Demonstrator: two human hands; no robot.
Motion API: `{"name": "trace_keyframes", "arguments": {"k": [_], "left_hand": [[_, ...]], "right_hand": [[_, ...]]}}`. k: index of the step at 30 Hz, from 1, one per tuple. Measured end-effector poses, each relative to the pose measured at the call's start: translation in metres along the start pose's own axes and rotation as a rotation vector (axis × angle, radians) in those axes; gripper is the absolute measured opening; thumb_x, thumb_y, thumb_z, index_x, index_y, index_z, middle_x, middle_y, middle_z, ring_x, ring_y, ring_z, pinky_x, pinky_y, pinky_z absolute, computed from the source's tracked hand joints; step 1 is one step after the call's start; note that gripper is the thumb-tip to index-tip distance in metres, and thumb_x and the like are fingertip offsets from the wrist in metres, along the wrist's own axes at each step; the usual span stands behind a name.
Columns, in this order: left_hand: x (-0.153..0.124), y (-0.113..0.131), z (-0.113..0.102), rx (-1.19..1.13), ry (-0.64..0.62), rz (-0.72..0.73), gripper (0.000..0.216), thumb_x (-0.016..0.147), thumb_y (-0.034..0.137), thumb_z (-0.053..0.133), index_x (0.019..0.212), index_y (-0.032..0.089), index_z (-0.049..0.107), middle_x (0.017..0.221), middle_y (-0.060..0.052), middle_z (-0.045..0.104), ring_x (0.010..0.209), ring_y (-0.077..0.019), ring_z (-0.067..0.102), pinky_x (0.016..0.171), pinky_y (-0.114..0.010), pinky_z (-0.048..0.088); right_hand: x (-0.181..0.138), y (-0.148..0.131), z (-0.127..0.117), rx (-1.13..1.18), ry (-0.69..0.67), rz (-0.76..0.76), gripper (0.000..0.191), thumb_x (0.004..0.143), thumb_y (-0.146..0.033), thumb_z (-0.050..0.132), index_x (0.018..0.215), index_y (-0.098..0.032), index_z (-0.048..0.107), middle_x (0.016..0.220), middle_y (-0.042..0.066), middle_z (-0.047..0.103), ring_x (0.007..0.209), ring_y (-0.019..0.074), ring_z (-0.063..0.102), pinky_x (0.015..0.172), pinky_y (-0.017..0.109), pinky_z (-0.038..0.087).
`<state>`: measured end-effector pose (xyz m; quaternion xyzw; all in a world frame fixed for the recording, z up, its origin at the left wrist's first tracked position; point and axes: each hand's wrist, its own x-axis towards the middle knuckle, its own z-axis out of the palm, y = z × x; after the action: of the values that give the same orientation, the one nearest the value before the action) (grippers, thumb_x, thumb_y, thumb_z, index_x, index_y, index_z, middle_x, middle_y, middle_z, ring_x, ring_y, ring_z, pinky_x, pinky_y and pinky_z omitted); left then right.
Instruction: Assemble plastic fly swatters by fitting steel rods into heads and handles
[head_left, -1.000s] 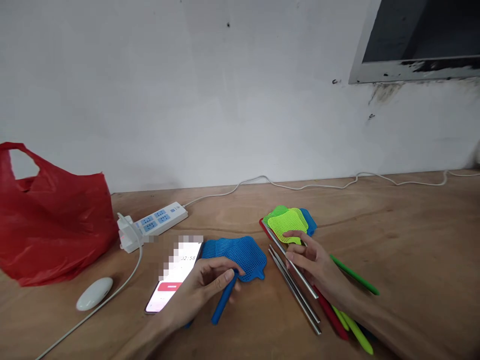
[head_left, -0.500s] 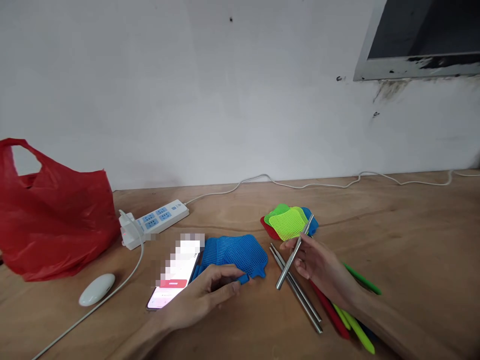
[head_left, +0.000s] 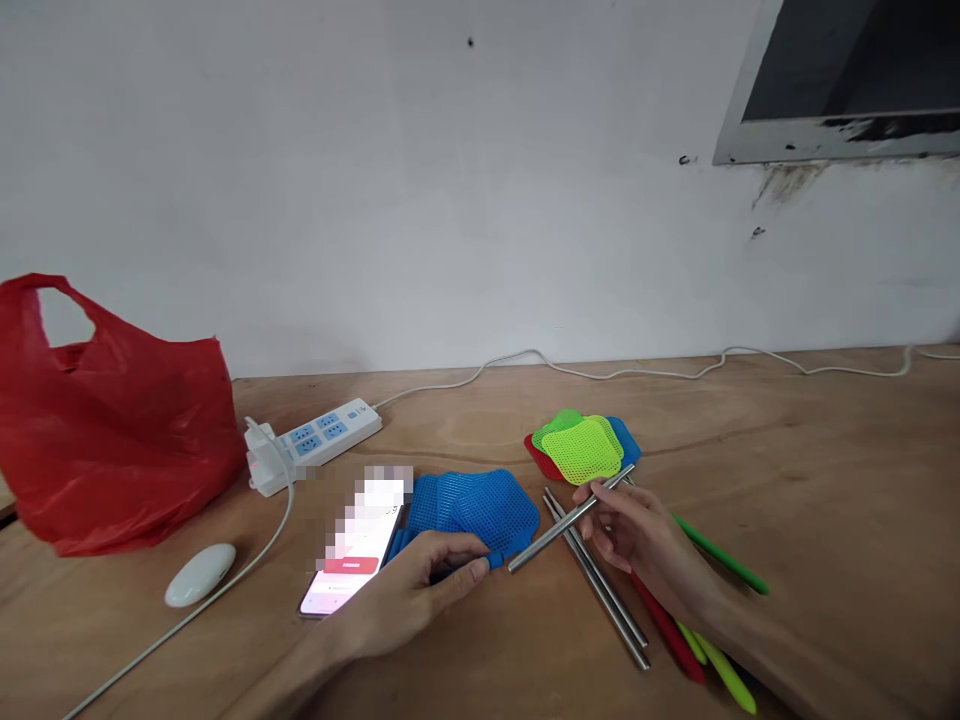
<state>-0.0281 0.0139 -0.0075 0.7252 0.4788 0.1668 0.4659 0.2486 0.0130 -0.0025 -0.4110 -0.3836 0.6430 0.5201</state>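
Note:
My left hand (head_left: 420,590) is closed around the blue handle of a blue mesh fly swatter (head_left: 480,508) lying on the wooden table (head_left: 825,480). Only the handle's tip (head_left: 495,561) shows past my fingers. My right hand (head_left: 637,535) pinches a thin metal rod (head_left: 566,520) and holds it slanted, with its lower end close to that blue tip. More metal rods (head_left: 600,585) lie on the table under it. A stack of green, yellow, red and blue swatter heads (head_left: 583,447) lies just beyond my right hand.
A lit phone (head_left: 352,560) lies beside my left hand. Further left are a white mouse (head_left: 199,574), a white power strip (head_left: 311,445) with cables, and a red plastic bag (head_left: 105,420). Coloured handles (head_left: 720,565) stick out under my right forearm.
My right hand lifted one metal rod off the table and swung its lower end leftward toward the blue handle. My left hand slid up the blue handle and now covers most of it.

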Motion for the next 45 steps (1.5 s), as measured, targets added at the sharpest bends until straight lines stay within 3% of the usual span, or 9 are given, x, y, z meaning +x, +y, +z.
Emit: {"name": "trace_keyframes", "arguments": {"k": [13, 23, 29, 33, 35, 38, 41, 45], "left_hand": [[0.000, -0.001, 0.002, 0.032, 0.039, -0.008, 0.043, 0.093, 0.059, 0.051, 0.117, 0.027, 0.068, 0.116, -0.003, 0.066, 0.107, -0.0253, 0.058, 0.093, -0.036, 0.044], [0.001, 0.005, 0.002, 0.091, 0.004, 0.021, 0.044, 0.095, 0.060, 0.047, 0.116, 0.027, 0.067, 0.113, -0.002, 0.067, 0.104, -0.0241, 0.058, 0.091, -0.035, 0.044], [-0.001, 0.005, 0.006, 0.085, -0.024, 0.042, 0.043, 0.094, 0.059, 0.049, 0.117, 0.027, 0.067, 0.112, -0.003, 0.067, 0.102, -0.0242, 0.058, 0.090, -0.036, 0.044], [-0.003, 0.008, 0.008, 0.073, -0.050, 0.045, 0.042, 0.095, 0.057, 0.048, 0.115, 0.026, 0.068, 0.108, -0.003, 0.067, 0.101, -0.0236, 0.057, 0.089, -0.036, 0.045], [-0.002, 0.010, 0.009, 0.057, -0.033, 0.067, 0.041, 0.095, 0.057, 0.050, 0.109, 0.025, 0.069, 0.104, -0.003, 0.067, 0.097, -0.0226, 0.058, 0.086, -0.034, 0.046], [0.004, 0.011, 0.011, -0.063, -0.022, 0.069, 0.047, 0.096, 0.061, 0.044, 0.096, 0.021, 0.067, 0.082, -0.001, 0.063, 0.077, -0.0188, 0.058, 0.066, -0.029, 0.049], [0.010, 0.010, 0.009, -0.148, 0.106, 0.101, 0.051, 0.101, 0.059, 0.034, 0.092, 0.020, 0.066, 0.074, -0.001, 0.061, 0.066, -0.0168, 0.058, 0.059, -0.028, 0.049], [0.012, 0.006, 0.004, 0.203, 0.378, 0.264, 0.031, 0.102, 0.044, 0.043, 0.102, 0.023, 0.065, 0.098, -0.005, 0.069, 0.090, -0.0223, 0.064, 0.082, -0.037, 0.053]], "right_hand": [[-0.001, 0.005, -0.005, -0.004, -0.006, -0.045, 0.033, 0.074, -0.047, 0.081, 0.082, -0.015, 0.077, 0.064, 0.005, 0.068, 0.049, 0.0091, 0.047, 0.040, 0.018, 0.031], [-0.002, 0.015, -0.002, -0.003, -0.106, -0.015, 0.033, 0.076, -0.046, 0.080, 0.085, -0.017, 0.066, 0.072, 0.005, 0.074, 0.051, 0.0094, 0.054, 0.043, 0.018, 0.039], [-0.008, 0.015, 0.004, -0.270, -0.245, 0.073, 0.037, 0.072, -0.048, 0.083, 0.083, -0.017, 0.066, 0.081, 0.008, 0.079, 0.055, 0.0110, 0.060, 0.048, 0.020, 0.044], [-0.009, 0.014, 0.003, -0.369, -0.221, 0.077, 0.038, 0.069, -0.048, 0.085, 0.085, -0.016, 0.072, 0.080, 0.007, 0.079, 0.055, 0.0113, 0.061, 0.052, 0.023, 0.047], [-0.008, 0.015, 0.003, -0.360, -0.213, 0.067, 0.037, 0.071, -0.048, 0.083, 0.087, -0.016, 0.073, 0.081, 0.007, 0.079, 0.057, 0.0117, 0.061, 0.054, 0.023, 0.048], [-0.006, 0.015, 0.004, -0.245, -0.147, 0.028, 0.037, 0.072, -0.049, 0.083, 0.087, -0.017, 0.072, 0.076, 0.006, 0.077, 0.054, 0.0103, 0.058, 0.051, 0.021, 0.045], [-0.002, 0.010, 0.002, -0.064, -0.001, -0.039, 0.040, 0.070, -0.051, 0.084, 0.081, -0.017, 0.069, 0.067, 0.001, 0.070, 0.049, 0.0075, 0.050, 0.045, 0.018, 0.038], [0.001, 0.002, -0.004, 0.020, 0.171, -0.152, 0.044, 0.067, -0.054, 0.086, 0.072, -0.016, 0.065, 0.052, -0.006, 0.053, 0.043, 0.0049, 0.041, 0.040, 0.016, 0.032]]}}
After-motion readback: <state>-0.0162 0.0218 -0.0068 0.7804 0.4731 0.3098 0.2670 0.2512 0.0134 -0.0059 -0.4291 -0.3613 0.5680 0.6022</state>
